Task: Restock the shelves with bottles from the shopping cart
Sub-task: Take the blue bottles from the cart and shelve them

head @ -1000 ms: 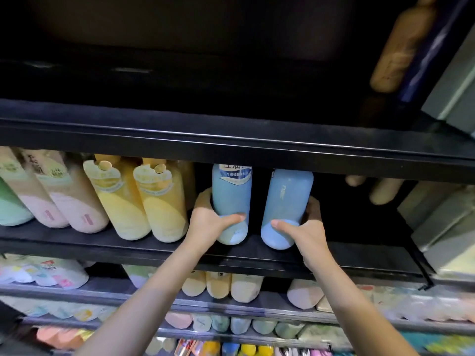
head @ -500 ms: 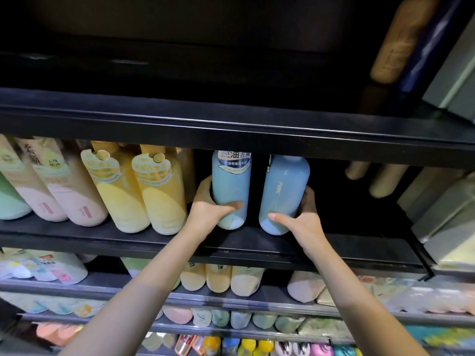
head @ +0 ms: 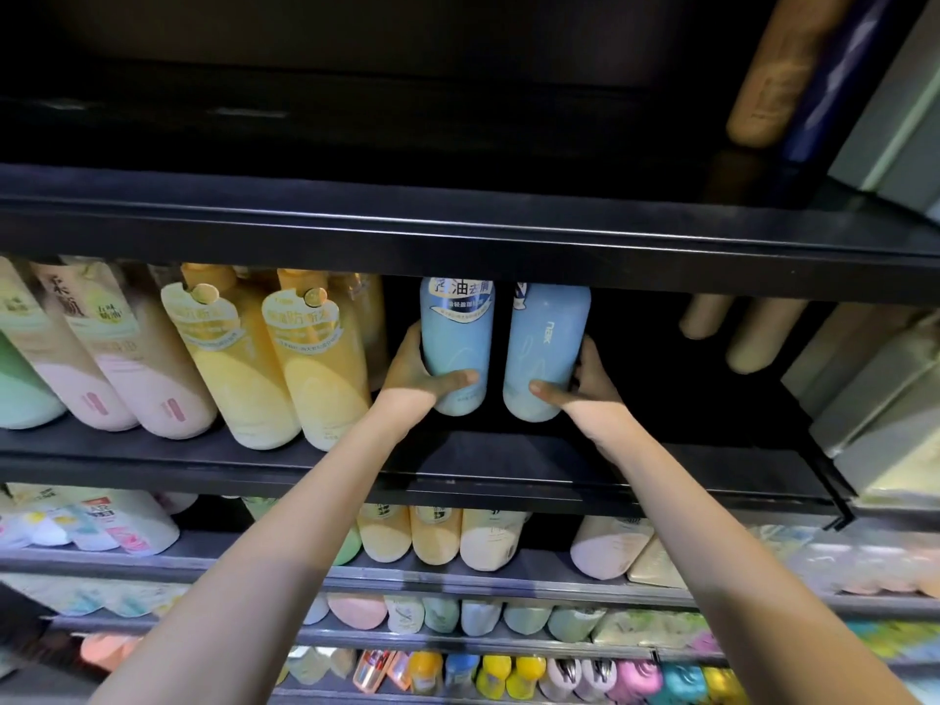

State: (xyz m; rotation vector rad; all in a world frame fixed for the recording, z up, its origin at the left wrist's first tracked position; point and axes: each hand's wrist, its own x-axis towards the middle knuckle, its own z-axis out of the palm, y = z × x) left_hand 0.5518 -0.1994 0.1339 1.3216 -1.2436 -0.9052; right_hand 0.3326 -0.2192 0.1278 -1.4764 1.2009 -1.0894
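Observation:
Two light blue bottles stand side by side on the black shelf (head: 508, 465). My left hand (head: 417, 374) grips the left blue bottle (head: 458, 338) low down, thumb across its front. My right hand (head: 585, 384) grips the right blue bottle (head: 547, 348) the same way from its right side. Both bottles are upright and their tops are hidden behind the shelf above. The shopping cart is out of view.
Yellow bottles (head: 305, 358) stand just left of my left hand, with pink and green ones (head: 127, 368) further left. Dark open shelf space lies right of the blue bottles, up to tan bottles (head: 753, 338) and grey boxes (head: 875, 399). Lower shelves hold several more bottles.
Both hands have pushed the two blue bottles deeper onto the shelf and a little closer together. The grips are unchanged.

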